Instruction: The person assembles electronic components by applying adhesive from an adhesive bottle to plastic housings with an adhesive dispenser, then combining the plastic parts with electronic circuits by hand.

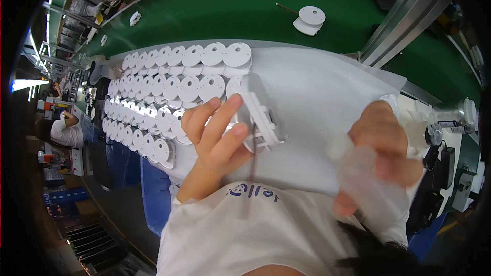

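Observation:
My left hand (217,135) grips a white round plastic housing (261,115), tilted on its edge, with its fingers along the near side. A thin dark reddish wire (253,161) hangs from the housing toward my shirt. To the right, my right hand (381,143) is closed around a translucent whitish bottle (365,179); both are smeared by motion. A pale blurred tip of the bottle points toward the housing. Beside my left hand, several rows of similar white housings (212,87) lie packed together on the white sheet (307,92).
On the green conveyor (225,10) beyond lie a wired white housing (311,18) and smaller white parts (135,19). A metal post (404,20) rises at the right, near a clear jar (455,117) and black adapter (448,166). Another person (66,130) sits far left.

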`<control>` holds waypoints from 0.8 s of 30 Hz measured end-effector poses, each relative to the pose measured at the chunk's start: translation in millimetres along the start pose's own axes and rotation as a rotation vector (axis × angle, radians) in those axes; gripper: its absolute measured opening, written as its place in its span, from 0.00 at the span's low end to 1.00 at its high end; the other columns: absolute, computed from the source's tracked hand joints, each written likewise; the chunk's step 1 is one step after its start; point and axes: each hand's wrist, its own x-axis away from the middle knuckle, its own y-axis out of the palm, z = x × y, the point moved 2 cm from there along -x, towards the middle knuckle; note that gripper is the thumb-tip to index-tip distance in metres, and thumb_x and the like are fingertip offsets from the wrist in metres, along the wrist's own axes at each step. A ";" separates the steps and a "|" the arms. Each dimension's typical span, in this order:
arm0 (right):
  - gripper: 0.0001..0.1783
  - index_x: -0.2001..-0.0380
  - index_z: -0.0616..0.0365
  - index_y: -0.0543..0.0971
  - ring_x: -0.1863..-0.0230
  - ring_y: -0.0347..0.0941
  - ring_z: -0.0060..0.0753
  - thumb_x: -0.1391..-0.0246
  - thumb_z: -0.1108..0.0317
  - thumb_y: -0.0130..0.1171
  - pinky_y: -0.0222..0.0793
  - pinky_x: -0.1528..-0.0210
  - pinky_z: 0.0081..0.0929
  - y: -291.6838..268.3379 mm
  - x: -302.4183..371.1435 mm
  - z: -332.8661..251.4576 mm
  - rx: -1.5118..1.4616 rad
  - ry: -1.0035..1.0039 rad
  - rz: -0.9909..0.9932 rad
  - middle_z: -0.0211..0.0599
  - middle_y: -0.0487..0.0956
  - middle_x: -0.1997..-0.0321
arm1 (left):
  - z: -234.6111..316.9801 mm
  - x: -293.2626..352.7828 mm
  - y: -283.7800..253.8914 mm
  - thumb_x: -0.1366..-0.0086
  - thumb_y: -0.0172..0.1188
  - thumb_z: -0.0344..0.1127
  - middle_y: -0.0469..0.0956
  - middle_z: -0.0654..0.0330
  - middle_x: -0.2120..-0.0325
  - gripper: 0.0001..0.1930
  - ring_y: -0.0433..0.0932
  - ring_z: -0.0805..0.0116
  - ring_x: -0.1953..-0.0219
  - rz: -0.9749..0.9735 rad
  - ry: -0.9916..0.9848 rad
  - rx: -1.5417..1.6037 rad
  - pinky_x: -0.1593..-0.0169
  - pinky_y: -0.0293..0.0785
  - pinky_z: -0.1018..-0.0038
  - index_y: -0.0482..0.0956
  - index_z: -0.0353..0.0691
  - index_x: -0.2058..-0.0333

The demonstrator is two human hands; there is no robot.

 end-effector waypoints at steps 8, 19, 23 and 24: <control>0.27 0.65 0.44 0.61 0.83 0.59 0.26 0.65 0.45 0.57 0.49 0.82 0.21 11.8 2.6 -24.4 0.170 -0.151 -0.032 0.32 0.65 0.77 | 9.0 5.3 12.1 0.44 0.48 0.43 0.72 0.69 0.66 0.12 0.62 0.71 0.60 0.073 0.138 -0.023 0.49 0.51 0.65 0.62 0.57 0.61; 0.25 0.66 0.46 0.61 0.84 0.59 0.27 0.64 0.47 0.57 0.48 0.83 0.23 16.3 5.9 -16.7 0.209 -0.122 -0.087 0.34 0.65 0.78 | 12.9 8.1 8.4 0.45 0.50 0.44 0.72 0.69 0.66 0.12 0.62 0.70 0.60 -0.017 0.140 0.006 0.49 0.52 0.62 0.62 0.59 0.61; 0.25 0.66 0.48 0.61 0.84 0.59 0.28 0.63 0.48 0.57 0.48 0.83 0.23 16.2 4.8 -17.1 0.212 -0.101 -0.103 0.34 0.65 0.78 | 13.7 10.0 12.0 0.45 0.49 0.44 0.72 0.69 0.66 0.12 0.62 0.70 0.60 0.033 0.109 -0.006 0.49 0.51 0.63 0.62 0.59 0.62; 0.25 0.66 0.48 0.61 0.84 0.59 0.28 0.63 0.48 0.57 0.48 0.83 0.23 16.0 5.1 -17.4 0.215 -0.100 -0.103 0.34 0.65 0.78 | 13.2 9.7 12.4 0.45 0.49 0.44 0.72 0.69 0.66 0.12 0.62 0.70 0.60 0.033 0.109 -0.004 0.49 0.51 0.63 0.62 0.59 0.62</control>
